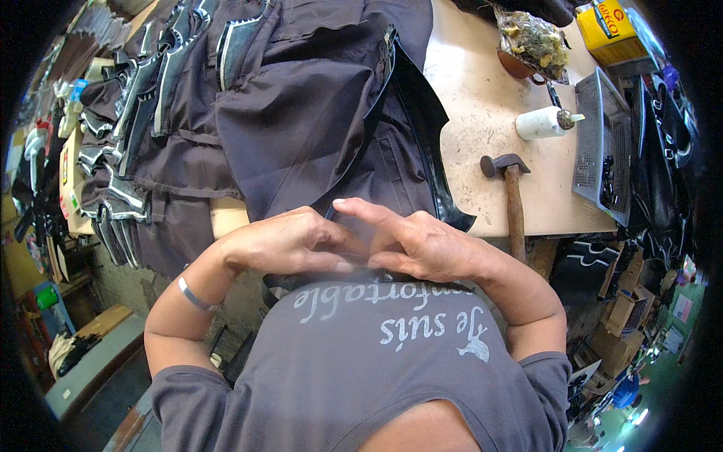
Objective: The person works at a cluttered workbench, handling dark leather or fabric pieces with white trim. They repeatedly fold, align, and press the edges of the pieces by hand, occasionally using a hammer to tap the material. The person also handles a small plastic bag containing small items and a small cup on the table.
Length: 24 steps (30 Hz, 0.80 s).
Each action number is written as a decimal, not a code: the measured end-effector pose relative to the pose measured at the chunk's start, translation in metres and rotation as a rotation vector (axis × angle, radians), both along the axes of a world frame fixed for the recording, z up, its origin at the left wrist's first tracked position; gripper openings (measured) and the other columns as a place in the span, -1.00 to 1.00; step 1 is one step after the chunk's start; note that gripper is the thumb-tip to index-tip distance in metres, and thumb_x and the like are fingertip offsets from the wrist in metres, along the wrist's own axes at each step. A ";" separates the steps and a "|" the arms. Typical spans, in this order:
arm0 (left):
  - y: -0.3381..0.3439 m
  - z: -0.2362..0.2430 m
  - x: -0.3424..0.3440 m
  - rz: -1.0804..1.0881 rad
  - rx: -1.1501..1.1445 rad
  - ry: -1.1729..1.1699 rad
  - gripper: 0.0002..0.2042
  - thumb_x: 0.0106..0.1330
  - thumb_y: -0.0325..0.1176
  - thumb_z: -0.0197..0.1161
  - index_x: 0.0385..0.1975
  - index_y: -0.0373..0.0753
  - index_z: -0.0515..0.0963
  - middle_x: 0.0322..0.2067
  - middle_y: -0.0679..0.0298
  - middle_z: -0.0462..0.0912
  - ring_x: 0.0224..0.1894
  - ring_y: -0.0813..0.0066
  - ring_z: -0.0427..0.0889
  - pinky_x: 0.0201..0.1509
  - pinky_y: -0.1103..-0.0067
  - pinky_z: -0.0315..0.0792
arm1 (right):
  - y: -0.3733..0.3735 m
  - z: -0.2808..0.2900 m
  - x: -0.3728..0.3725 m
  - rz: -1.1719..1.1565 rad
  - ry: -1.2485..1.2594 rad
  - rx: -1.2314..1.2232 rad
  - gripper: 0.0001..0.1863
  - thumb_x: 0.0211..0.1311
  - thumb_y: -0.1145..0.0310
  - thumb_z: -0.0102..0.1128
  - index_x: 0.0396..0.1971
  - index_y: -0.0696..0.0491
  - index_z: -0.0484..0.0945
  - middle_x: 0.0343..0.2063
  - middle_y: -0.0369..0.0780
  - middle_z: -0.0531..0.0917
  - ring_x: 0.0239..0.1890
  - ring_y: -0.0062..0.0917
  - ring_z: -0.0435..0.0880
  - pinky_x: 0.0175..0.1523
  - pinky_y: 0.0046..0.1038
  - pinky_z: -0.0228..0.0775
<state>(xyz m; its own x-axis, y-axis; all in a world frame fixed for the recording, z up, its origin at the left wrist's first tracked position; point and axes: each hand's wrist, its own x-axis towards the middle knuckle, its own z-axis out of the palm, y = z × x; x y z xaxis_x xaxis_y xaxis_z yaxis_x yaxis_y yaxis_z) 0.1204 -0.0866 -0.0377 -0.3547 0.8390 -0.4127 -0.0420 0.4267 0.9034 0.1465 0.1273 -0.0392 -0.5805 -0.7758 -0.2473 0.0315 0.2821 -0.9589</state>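
My hands meet over the near edge of the table, close to my body. The fingers of my left hand [305, 239] are curled in, its thumb pointing toward the other hand. My right hand [422, 239] is partly closed with its index finger stretched to the left; its thumb is bent and the lower fingers are mostly hidden. Whatever lies between the fingertips is too small or covered to make out. Just beyond them lies a large dark brown fabric panel [301, 120], bordered on its right by a shiny black leather-like piece [420, 113].
Several dark fabric pieces with white-edged black trim [169, 75] are stacked on the left. On the right are a hammer [514, 196], a white bottle [539, 123], a grey mesh basket [591, 143], a yellow tin [611, 32] and a plastic-wrapped bundle [533, 44] on the pale tabletop [474, 128].
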 end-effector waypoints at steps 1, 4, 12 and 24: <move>0.003 0.000 0.000 0.005 -0.032 0.019 -0.81 0.12 -0.36 0.13 -0.38 -0.36 0.52 -0.54 0.02 0.55 -0.48 0.20 0.56 -0.38 0.48 0.39 | 0.000 0.000 0.000 0.005 0.027 -0.001 -0.27 0.05 0.51 0.04 0.22 -0.03 -0.09 -0.48 0.01 0.57 -0.39 -0.14 0.59 -0.27 -0.26 0.39; 0.007 -0.006 0.005 0.007 -0.038 0.152 -0.82 0.12 -0.34 0.12 -0.42 -0.33 0.53 -0.60 0.02 0.52 -0.53 0.17 0.54 -0.41 0.48 0.39 | 0.000 0.003 0.000 0.025 0.046 -0.011 -0.27 0.04 0.52 0.05 0.21 -0.02 -0.07 -0.46 0.01 0.56 -0.39 -0.14 0.58 -0.28 -0.24 0.37; 0.012 -0.002 0.015 0.028 -0.007 0.431 -0.89 0.06 -0.37 0.18 -0.49 -0.26 0.54 -0.62 0.10 0.52 -0.57 0.18 0.53 -0.48 0.46 0.40 | 0.006 -0.002 0.005 0.005 0.131 -0.010 -0.29 0.03 0.56 0.02 0.21 -0.04 -0.04 -0.33 0.04 0.53 -0.36 -0.12 0.55 -0.27 -0.24 0.35; 0.028 -0.017 -0.034 0.128 -0.145 0.918 -0.76 0.10 -0.21 0.17 -0.27 -0.13 0.55 -0.02 0.09 0.33 -0.11 0.15 0.42 -0.01 0.42 0.31 | 0.006 0.018 0.026 0.022 0.474 -0.124 -0.27 -0.08 0.56 0.00 0.20 0.09 0.00 -0.56 -0.06 0.50 -0.47 -0.19 0.51 -0.28 -0.27 0.35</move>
